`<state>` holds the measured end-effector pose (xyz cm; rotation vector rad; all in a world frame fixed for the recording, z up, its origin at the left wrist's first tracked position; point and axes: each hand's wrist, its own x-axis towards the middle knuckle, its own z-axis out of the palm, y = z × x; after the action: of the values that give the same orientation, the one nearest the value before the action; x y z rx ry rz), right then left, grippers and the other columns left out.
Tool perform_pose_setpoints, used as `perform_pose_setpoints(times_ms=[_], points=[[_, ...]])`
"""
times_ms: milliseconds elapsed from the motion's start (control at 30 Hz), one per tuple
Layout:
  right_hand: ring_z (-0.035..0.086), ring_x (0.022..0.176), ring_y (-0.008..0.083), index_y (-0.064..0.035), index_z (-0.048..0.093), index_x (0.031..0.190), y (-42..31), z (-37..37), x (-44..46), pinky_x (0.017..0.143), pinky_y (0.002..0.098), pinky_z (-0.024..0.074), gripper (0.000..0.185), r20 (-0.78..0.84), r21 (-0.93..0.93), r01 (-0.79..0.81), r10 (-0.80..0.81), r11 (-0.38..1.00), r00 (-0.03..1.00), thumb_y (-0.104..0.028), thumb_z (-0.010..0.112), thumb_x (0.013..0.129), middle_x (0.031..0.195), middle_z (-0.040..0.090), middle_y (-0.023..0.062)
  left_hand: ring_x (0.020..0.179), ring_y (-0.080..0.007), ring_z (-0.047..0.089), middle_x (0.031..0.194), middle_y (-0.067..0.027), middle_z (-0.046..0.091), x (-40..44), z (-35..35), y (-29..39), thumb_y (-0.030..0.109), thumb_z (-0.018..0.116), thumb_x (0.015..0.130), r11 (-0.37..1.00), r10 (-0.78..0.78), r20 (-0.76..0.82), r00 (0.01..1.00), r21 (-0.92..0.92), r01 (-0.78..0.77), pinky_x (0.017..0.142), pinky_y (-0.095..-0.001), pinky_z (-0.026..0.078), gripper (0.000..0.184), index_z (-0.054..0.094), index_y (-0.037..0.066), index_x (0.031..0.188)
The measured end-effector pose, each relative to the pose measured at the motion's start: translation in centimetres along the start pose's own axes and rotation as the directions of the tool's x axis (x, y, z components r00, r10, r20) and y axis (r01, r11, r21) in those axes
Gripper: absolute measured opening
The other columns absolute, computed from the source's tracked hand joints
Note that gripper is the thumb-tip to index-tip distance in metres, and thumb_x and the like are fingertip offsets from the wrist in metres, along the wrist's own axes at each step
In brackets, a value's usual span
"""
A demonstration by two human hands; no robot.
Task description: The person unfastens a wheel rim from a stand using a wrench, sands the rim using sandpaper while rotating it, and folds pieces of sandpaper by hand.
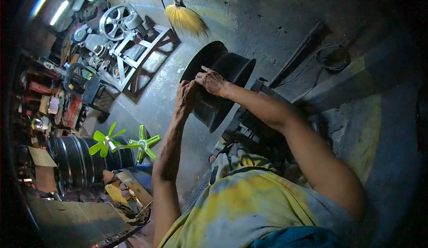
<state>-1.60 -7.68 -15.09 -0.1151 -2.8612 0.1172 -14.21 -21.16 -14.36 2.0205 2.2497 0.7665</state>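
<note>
A black wheel rim [229, 67] stands tilted in front of me, its wide barrel and both flanges showing. My left hand [185, 95] is closed against the near left part of the rim, fingers curled. Beside it, almost touching, my right hand [212, 82] lies over the rim with its fingers bent together and one finger reaching forward. Anything small between the fingers is hidden. Below the rim on the right, a dark metal machine or vise [247, 130] is partly covered by my right arm.
A white metal frame [129, 60] carries a motor and a silver spoked wheel [117, 22]. A yellow broom [185, 19] is at the top. Green fan-like pieces [143, 144] sit near stacked dark rims [73, 161] on the left. A long bar [296, 54] and coiled cable [333, 59] are on the right.
</note>
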Motion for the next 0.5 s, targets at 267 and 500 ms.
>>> perform_pose_setpoints(times_ms=[267,500], points=[[0.058,0.102,0.0215,-0.0097,0.065,0.097,0.5,0.9,-0.1,0.106,0.0397,0.0351,0.021,-0.107,-0.122,-0.088,0.075,0.989,0.991,-0.012,0.047,0.087,0.095,0.061,0.0081,0.103,-0.032,0.056,0.103,-0.0129,0.064,2.0,-4.7,2.9,0.011,0.056,0.079,1.0,-0.006,0.119,0.993,-0.019,0.008,0.09,-0.0396,0.047,0.023,0.06,0.01,0.102],[0.057,0.101,0.0223,-0.0108,0.065,0.101,1.7,4.5,0.0,0.105,0.037,0.0354,0.023,-0.278,-0.15,-0.09,0.045,0.985,0.96,-0.012,0.047,0.087,0.099,0.06,0.0101,0.103,-0.0332,0.056,0.102,-0.014,0.063,2.5,-4.0,1.7,0.012,0.053,0.084,0.971,0.212,0.031,0.977,0.103,-0.214,0.091,-0.0402,0.047,0.02,0.059,0.009,0.103]])
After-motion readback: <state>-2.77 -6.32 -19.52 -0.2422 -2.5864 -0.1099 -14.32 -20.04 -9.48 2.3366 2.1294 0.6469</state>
